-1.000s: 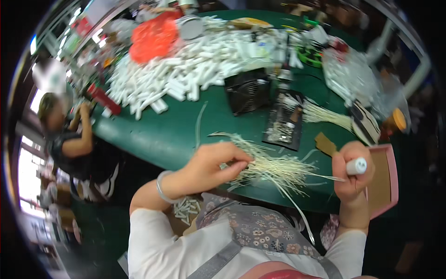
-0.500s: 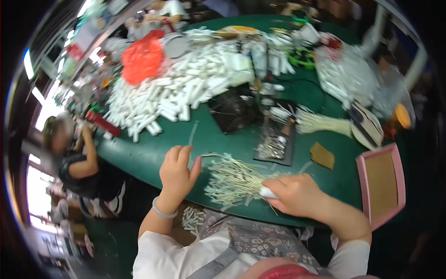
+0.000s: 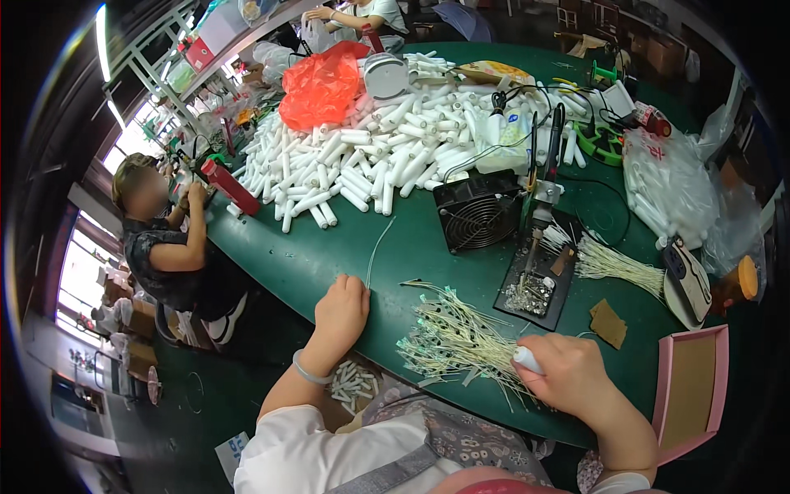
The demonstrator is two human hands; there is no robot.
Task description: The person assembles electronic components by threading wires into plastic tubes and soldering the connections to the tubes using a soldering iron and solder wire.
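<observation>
My right hand (image 3: 572, 375) is closed around a white plastic tube (image 3: 527, 360), whose rounded end sticks out past the fingers. It is over the tail of a loose bundle of thin pale wires (image 3: 457, 342) with small greenish tips, spread on the green table (image 3: 329, 247). My left hand (image 3: 341, 313) rests at the table's near edge, fingers curled in; what they hold, if anything, is hidden. A thin clear strand (image 3: 378, 247) runs across the table from beside its fingertips.
A heap of white tubes (image 3: 362, 156) fills the far side, beneath a red plastic bag (image 3: 325, 86). Right of centre are a black fan (image 3: 477, 210) and a soldering iron on a stand (image 3: 543, 202). A pink-edged box (image 3: 691, 395) lies right. A co-worker (image 3: 177, 239) sits left.
My head view has shifted, so the scene sits farther right and lower. My left hand's spread fingers have curled in. My right hand still grips the tube by the wires.
</observation>
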